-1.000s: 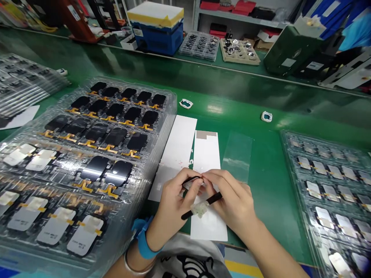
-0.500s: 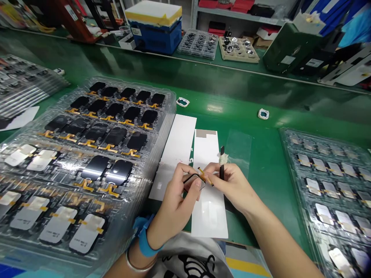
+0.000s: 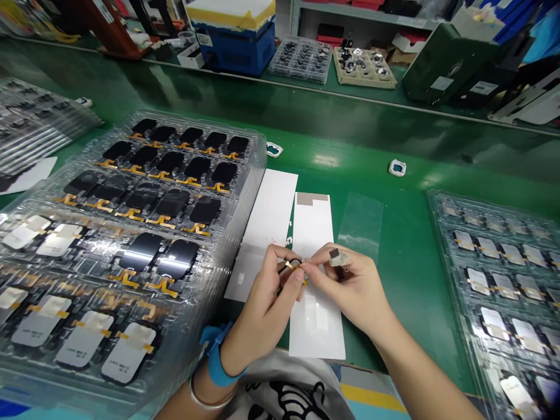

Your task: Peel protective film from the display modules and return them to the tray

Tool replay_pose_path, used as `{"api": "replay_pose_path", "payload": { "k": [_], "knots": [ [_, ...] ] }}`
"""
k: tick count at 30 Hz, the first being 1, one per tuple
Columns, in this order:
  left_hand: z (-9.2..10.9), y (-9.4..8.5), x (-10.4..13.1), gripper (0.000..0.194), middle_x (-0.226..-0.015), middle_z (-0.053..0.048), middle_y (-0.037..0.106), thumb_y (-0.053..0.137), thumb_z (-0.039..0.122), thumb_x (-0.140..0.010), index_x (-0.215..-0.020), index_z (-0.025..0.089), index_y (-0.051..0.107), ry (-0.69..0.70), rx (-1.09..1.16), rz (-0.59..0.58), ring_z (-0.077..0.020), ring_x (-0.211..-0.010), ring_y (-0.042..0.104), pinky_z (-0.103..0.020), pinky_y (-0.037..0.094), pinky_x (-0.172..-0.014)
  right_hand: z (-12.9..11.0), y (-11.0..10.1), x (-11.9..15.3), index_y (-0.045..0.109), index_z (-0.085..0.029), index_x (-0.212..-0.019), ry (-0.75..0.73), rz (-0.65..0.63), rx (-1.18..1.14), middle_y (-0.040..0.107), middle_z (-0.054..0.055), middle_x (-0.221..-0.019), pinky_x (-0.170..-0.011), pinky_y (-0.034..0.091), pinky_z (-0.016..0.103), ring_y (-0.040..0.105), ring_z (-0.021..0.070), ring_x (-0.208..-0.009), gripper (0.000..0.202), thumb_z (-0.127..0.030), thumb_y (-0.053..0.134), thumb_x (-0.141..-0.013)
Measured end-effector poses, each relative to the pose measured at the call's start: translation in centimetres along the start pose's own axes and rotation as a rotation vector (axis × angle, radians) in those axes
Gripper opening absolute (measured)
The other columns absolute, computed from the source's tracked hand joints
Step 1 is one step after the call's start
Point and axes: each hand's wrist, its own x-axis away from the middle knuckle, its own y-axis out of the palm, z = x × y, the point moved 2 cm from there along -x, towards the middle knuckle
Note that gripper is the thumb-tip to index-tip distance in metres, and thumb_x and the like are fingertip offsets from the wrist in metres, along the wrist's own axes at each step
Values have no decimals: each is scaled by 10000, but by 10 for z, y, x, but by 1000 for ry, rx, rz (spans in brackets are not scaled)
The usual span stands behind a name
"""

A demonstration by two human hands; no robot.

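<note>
My left hand (image 3: 269,297) pinches a small dark-edged screen part (image 3: 283,270) between thumb and fingers. An orange flex cable (image 3: 289,265) shows at the part's top edge, by both thumbs. My right hand (image 3: 350,280) closes around a dark tool with pale wrapping (image 3: 338,257), while its thumb and index fingertip meet at the cable. Under the hands lies a white strip (image 3: 317,326) with a grey patch at its far end. Another white sheet (image 3: 273,201) lies to its left. My fingers hide much of the screen part.
Stacked clear trays of screen parts (image 3: 258,169) stand at the left, and another clear tray (image 3: 441,233) lies at the right. A transparent sheet (image 3: 361,221) and two small white frames (image 3: 397,168) rest on the green table. A shelf runs behind.
My right hand has turned, tipping the wrapped tool from upright to pointing more towards the camera. The orange cable has shifted left at my fingertips. The view has moved slightly.
</note>
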Motion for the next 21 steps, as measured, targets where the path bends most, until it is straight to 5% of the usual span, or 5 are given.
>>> {"api": "replay_pose_path", "payload": {
  "k": [7,12,15,18,21],
  "knots": [
    [-2,0,-4,90,-736,48,479,445,323,-1045,-1058,238,420,29,-61,9,-100,-658,450,-198,367,-580,5,-8,-4,697,-192,-783,46,2,0,545,-18,-665,-511,370,222,474,97,-574,193,-328,631,-903],
    [0,1,-5,83,-784,22,553,415,301,-1050,-1025,223,429,35,-166,-5,-124,-732,561,-248,433,-679,14,-33,-32,693,-196,-765,22,223,137,621,32,-760,-672,475,278,579,141,-713,502,-546,424,-1004],
    [1,2,-7,102,-898,-25,636,385,286,-1052,-1018,214,450,91,-344,-25,-156,-829,616,-292,458,-754,30,-40,-57,631,-185,-774,68,314,40,554,-2,-603,-552,477,262,564,126,-552,521,-665,496,-929],
    [3,5,-9,125,-1029,-74,667,390,256,-1039,-1079,199,494,142,-532,-63,-189,-911,637,-325,472,-792,51,-37,-80,542,-194,-844,115,312,-104,597,0,-724,-521,544,261,650,149,-592,546,-697,721,-729],
    [4,7,-10,142,-1053,-99,680,392,229,-1024,-1107,189,499,175,-656,-69,-219,-927,651,-345,489,-778,68,-30,-92,513,-203,-888,136,321,-138,598,-11,-777,-582,609,289,682,153,-605,590,-689,761,-664]
  ]
}}
